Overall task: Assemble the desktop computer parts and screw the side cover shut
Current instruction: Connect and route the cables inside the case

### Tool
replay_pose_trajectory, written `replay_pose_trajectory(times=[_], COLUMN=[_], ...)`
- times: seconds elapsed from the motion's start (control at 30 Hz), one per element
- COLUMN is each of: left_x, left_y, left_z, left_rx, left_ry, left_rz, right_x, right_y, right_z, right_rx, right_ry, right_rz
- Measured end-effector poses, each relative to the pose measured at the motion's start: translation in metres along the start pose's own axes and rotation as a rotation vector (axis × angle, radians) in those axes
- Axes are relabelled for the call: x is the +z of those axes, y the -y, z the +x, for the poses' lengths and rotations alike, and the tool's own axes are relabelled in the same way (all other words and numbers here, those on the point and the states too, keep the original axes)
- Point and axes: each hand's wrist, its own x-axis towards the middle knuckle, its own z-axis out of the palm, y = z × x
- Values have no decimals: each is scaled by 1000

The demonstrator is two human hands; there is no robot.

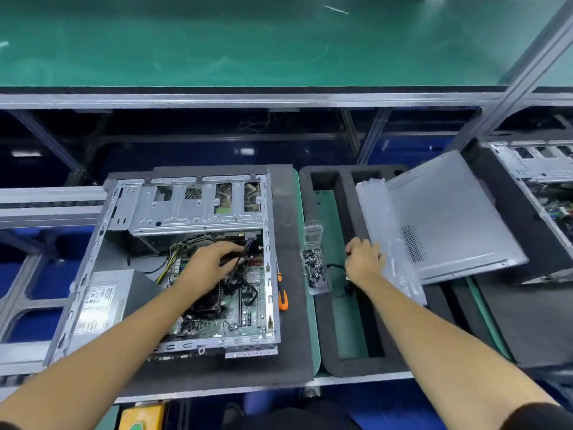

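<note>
Left hand point(214, 262) among case cables point(238, 259), screw box point(314, 271) beside right hand point(364, 262)

Both forearms extended forward — left hand point(214, 262) fingers curled, pinching; right hand point(364, 260) knuckles up, fingers curled in a grip.

Bare, matt grey sheet metal is seen on the computer case point(189, 209); the side cover point(449, 218) seems wrapped in clear plastic film.
</note>
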Motion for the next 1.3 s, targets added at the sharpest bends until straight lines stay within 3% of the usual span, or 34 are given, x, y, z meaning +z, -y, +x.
replay_pose_trajectory(times=[0.13,0.27,0.5,0.7,0.87,0.93,1.07,1.13,1.2,1.3], left_x=[2,4,-9,-30,-44,-46,-45,-47,-49,-52], left_y=[-7,-11,-26,-30,-32,-24,-4,5,12,11], left_z=[1,-5,-26,-41,-52,-56,-66,-71,-73,-73], left_rx=[-122,-187,-291,-339,-408,-473,-619,-581,-505,-449], left_ry=[-47,-52,-236,-488,-592,-536,-199,-84,-45,7], left_rz=[-3,-54,-164,-411,-557,-626,-687,-467,-131,164], right_x=[16,25,31,28,14,4,-28,-47,-69,-93], right_y=[-18,-13,-10,-18,-13,-12,-1,9,22,38], right_z=[27,43,49,48,43,43,32,22,13,-2], right_rx=[-416,-675,-634,-821,-791,-747,-624,-561,-506,-451], right_ry=[161,341,586,533,639,685,756,771,787,846], right_rz=[-497,-855,-1100,-1212,-1220,-1181,-1148,-1134,-1095,-982])
